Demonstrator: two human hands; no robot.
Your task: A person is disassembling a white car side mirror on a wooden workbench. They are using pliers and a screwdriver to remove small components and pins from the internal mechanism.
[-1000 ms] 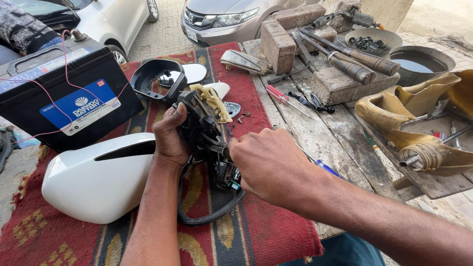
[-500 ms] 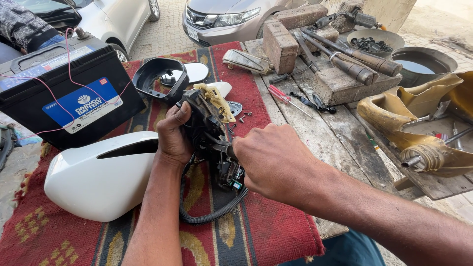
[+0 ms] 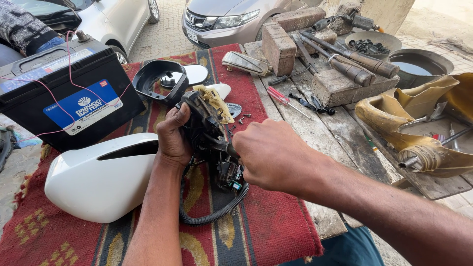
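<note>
at frame centre, your left hand (image 3: 173, 139) stays clamped round the black plastic side-mirror motor assembly (image 3: 209, 135); keep it steady above the red patterned rug (image 3: 276, 226). your right hand (image 3: 273, 155) is closed on its dark tool handle (image 3: 230, 149); turn squarely.

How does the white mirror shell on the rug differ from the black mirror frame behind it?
The glossy white mirror shell is a closed, rounded cover lying dome-up beside the left hand; the black plastic mirror frame is an open ring, hollow in the middle. The white mirror shell looks larger and nearer; the black mirror frame lies farther back, by the black car battery. Both rest on the red patterned rug.
</note>
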